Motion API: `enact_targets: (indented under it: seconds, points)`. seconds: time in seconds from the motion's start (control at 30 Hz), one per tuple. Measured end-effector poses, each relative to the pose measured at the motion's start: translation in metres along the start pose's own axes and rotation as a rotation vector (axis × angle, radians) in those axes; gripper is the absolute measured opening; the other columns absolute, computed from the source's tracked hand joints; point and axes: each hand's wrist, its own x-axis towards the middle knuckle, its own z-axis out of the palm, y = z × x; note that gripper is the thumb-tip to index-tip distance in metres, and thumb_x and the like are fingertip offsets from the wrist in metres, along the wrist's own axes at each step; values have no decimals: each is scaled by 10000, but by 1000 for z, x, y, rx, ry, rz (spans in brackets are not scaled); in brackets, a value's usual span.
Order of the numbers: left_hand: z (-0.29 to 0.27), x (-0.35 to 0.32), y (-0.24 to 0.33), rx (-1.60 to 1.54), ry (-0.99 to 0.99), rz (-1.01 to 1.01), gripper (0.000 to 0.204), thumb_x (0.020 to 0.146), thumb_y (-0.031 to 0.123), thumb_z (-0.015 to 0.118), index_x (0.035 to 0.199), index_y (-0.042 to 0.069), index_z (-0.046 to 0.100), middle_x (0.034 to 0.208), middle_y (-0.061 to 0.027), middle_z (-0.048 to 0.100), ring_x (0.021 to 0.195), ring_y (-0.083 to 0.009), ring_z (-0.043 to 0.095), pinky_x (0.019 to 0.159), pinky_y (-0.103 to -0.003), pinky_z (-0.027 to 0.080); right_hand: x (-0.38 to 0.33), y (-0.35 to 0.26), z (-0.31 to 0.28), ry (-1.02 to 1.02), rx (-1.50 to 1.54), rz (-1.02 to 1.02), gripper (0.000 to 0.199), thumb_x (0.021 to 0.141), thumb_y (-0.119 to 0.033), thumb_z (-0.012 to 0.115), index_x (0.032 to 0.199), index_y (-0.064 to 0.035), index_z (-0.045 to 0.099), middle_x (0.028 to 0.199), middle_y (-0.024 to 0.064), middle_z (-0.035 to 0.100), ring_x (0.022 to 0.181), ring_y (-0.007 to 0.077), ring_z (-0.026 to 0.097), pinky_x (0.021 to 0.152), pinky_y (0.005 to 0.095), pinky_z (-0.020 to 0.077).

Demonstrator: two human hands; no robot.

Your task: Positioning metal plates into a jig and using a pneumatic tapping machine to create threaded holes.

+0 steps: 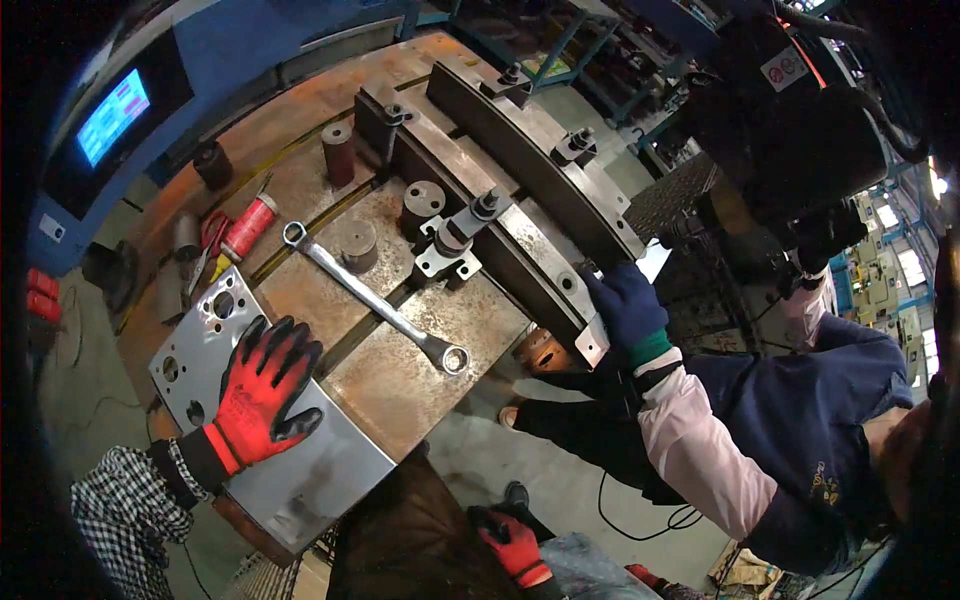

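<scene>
My left hand, in a red-and-black glove, lies palm down with fingers spread on a flat grey metal plate. The plate has several round holes towards its far left end and sits on the table's near left corner. Just beyond my fingers, a long ring spanner lies across the worktable. My right hand, gloved the same way, is low at the bottom edge, off the table. Its dark fingers blend into the shadow, so their pose and anything in them cannot be made out.
Steel bars with bolted clamps cross the table. A co-worker's navy-gloved hand is at their near end, beside a small bright metal piece. Metal cylinders, a red bottle and a lit screen are left.
</scene>
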Motion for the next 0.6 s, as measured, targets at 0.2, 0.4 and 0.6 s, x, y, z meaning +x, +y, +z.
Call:
enact_targets:
  seconds: [0.2, 0.4, 0.6]
  points:
    - [-11, -7, -1, 1, -11, 26, 917, 926, 491, 756, 1682, 28, 520, 1785, -272, 425, 1693, -516, 322, 1386, -712, 186, -5, -47, -15, 4, 106, -145, 524, 1037, -425, 818, 1482, -150, 782, 1363, 140, 830, 1258, 348, 793, 1080, 433, 611]
    - [-24, -12, 12, -15, 7, 31, 908, 923, 482, 752, 1672, 22, 525, 1784, -268, 432, 1696, -507, 326, 1389, -707, 187, -22, -39, -23, 17, 133, -135, 534, 1054, -449, 797, 1490, -141, 775, 1393, 134, 824, 1298, 329, 781, 1115, 421, 587]
    - [-43, -13, 30, -7, 25, 19, 913, 916, 474, 761, 1687, 47, 525, 1775, -266, 441, 1688, -503, 340, 1395, -703, 184, -30, -48, -37, 138, 129, -128, 577, 1012, -536, 831, 1463, -180, 782, 1348, 199, 813, 1262, 387, 779, 1078, 480, 612]
